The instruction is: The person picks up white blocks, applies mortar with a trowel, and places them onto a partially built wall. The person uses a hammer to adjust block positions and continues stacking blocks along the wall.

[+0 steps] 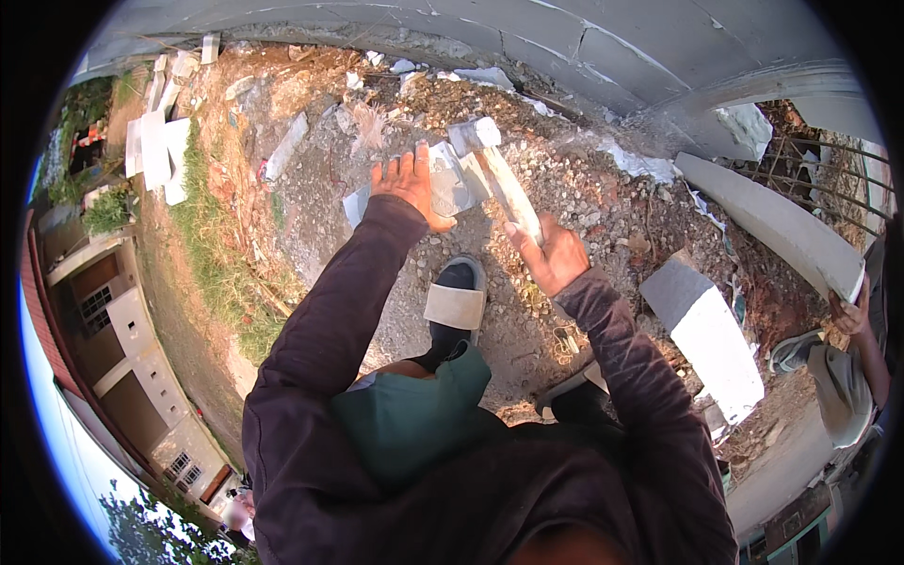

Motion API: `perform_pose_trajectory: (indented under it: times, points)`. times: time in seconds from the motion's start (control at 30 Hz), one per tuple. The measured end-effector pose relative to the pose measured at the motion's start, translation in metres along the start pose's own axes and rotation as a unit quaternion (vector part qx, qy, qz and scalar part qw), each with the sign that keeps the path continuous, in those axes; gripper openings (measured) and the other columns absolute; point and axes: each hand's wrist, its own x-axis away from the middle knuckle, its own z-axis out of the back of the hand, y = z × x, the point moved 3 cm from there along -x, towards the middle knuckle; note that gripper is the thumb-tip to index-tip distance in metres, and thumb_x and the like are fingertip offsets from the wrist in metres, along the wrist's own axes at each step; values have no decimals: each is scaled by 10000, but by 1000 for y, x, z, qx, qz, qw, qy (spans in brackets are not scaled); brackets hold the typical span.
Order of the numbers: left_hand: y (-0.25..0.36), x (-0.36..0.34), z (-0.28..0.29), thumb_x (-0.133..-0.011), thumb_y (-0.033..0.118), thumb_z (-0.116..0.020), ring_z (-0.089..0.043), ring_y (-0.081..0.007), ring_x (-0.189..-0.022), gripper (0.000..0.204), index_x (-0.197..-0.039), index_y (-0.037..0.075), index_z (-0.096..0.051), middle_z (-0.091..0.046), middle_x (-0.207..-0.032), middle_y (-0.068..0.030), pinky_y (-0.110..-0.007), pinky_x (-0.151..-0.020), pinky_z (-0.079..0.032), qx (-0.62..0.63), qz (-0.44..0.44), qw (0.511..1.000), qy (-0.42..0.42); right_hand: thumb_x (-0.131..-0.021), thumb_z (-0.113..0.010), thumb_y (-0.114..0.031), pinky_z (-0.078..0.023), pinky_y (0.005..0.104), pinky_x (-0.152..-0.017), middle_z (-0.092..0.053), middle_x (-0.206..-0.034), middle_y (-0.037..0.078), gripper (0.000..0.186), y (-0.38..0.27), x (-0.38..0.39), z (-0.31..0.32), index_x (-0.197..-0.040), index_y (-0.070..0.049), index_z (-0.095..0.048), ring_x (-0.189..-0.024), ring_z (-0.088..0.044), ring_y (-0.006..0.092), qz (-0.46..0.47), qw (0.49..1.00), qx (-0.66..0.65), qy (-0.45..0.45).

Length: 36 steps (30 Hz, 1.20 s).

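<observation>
My left hand (405,185) lies palm down with its fingers spread on a flat, pale grey slab piece (452,187). The slab rests on stony ground between my hands and shows on both sides of the palm. Wrapped round the lower end of a hammer's wooden handle (510,188) is my right hand (554,256). The hammer's blocky head (474,137) is at the slab's far right corner, just beyond my left fingers. Whether the head touches the slab I cannot tell.
A grey wall (603,66) runs along the far side. To the right lies a white block (704,334); beyond it, another person's hand (852,306) grips a long pale slab (782,212). White panels (155,155) and grass (212,235) are at left. Rubble covers the ground.
</observation>
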Motion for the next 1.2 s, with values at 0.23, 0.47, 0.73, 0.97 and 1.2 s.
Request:
perform_pose_trajectory:
  times: [0.23,0.47,0.73,0.97,1.2]
  points:
    - [5,-3,-2,-478,553,-770,-333,-324,-1250,1219,-1391,33,-151,-347,-1346,-180,-480,-1052,-174,5,-15,1000,23,-851,-509,-452,-487,413,-570,-612,-666,195,508,46,-16,-21,-971,42,-518,-616,-624,352,-33,999,-7,10]
    - [4,-3,-5,-471,546,-776,-340,-310,-1252,1214,-1385,38,-160,-353,-1345,-184,-463,-1044,-196,10,-6,999,36,-825,-558,-425,-475,418,-532,-594,-639,200,428,17,-3,-9,-891,-5,-508,-592,-613,360,38,987,-27,153]
    - [0,0,-11,-459,550,-780,-347,-316,-1242,1222,-1383,36,-167,-358,-1338,-178,-467,-1046,-183,16,-5,999,27,-838,-489,-492,-493,450,-645,-619,-748,236,543,-6,-5,-2,-1014,21,-520,-695,-624,379,-34,998,30,39]
    - [1,2,-12,-444,564,-779,-356,-313,-1226,1241,-1384,31,-169,-366,-1326,-169,-464,-1043,-186,10,-11,999,40,-832,-499,-486,-486,441,-618,-607,-716,234,542,15,1,0,-981,35,-517,-673,-615,381,20,997,80,-2]
    - [3,-4,-2,-442,551,-776,-382,-306,-1201,1233,-1386,34,-175,-399,-1276,-154,-456,-1031,-210,-1,-20,999,32,-816,-607,-311,-486,363,-561,-596,-628,161,381,-9,44,8,-976,16,-492,-634,-633,333,114,978,-98,141]
